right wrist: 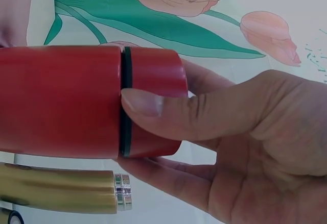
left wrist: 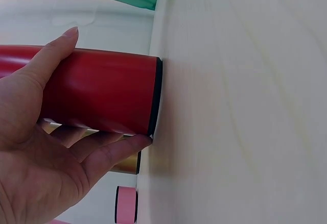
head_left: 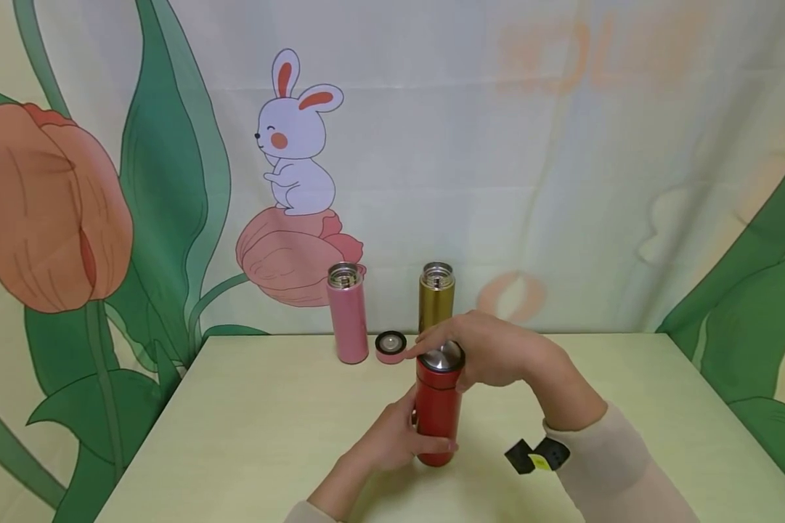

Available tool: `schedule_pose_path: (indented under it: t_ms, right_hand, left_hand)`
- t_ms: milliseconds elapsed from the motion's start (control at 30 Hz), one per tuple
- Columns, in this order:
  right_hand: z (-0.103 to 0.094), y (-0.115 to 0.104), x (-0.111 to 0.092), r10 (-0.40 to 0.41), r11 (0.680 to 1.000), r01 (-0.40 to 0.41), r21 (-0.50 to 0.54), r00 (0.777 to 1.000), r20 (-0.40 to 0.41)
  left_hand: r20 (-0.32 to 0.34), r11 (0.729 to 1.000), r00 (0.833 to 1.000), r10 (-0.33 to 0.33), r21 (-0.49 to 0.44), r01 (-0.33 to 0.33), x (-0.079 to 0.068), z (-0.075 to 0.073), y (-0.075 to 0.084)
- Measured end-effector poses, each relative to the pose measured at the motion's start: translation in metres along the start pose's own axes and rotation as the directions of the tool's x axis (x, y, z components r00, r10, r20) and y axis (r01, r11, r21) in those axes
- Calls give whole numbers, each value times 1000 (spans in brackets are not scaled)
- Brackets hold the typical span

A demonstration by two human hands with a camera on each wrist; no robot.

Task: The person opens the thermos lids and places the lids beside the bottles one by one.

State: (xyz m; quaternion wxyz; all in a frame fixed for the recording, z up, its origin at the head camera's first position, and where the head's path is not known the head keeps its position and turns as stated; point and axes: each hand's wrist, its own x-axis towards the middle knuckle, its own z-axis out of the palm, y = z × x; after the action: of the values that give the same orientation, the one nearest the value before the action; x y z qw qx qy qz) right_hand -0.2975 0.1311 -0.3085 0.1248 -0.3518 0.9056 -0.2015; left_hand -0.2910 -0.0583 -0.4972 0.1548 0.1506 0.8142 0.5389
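A red thermos stands upright near the middle of the table, in front of the others. My left hand grips its lower body, with the thumb across the near side; in the left wrist view its black-edged base meets the tabletop. From above, my right hand grips the red lid, thumb and fingers on opposite sides. A dark ring shows between lid and body. The lid's silver top is partly covered by the fingers.
An uncapped pink thermos stands at the table's back edge, beside its pink lid, which lies with the inside up. Behind the red thermos is an uncapped gold thermos. A printed cloth hangs behind the table.
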Motion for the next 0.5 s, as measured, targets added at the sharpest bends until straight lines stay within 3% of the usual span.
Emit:
schedule_pose_path:
  t_ms: [500]
  right_hand:
    - [2,8,-2,-58,998,58,40,998,4]
  left_hand:
    - [-3,1000,1000,17,4,-17,1,0,-2]
